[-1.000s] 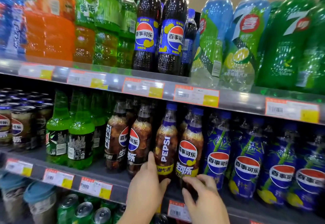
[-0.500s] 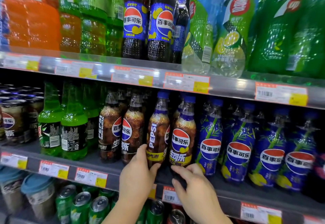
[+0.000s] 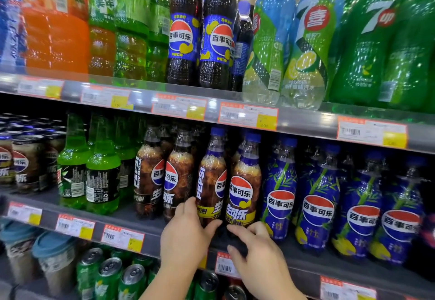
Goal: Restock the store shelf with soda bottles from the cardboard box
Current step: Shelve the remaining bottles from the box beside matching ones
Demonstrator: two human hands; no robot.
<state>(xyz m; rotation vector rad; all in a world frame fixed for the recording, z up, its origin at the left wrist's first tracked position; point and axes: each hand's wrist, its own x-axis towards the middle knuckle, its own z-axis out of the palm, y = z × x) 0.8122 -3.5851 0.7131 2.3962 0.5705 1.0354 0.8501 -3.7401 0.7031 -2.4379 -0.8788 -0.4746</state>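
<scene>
Two small Pepsi bottles with blue caps and yellow label bands stand side by side at the front of the middle shelf (image 3: 131,219). My left hand (image 3: 186,236) wraps round the base of the left Pepsi bottle (image 3: 211,182), thumb on its right side. My right hand (image 3: 259,252) curls its fingers round the base of the right Pepsi bottle (image 3: 244,186). Both bottles stand upright on the shelf. The cardboard box is out of view.
Zero-sugar Pepsi bottles (image 3: 150,174) and green bottles (image 3: 101,170) stand to the left, blue bamboo-label Pepsi bottles (image 3: 317,205) to the right. Large soda bottles fill the upper shelf (image 3: 294,118). Cans (image 3: 131,278) sit on the shelf below. Price tags line the shelf edges.
The view shifted slightly. Both hands stay at the bases of the two Pepsi bottles, which remain in about the same spot on the shelf.
</scene>
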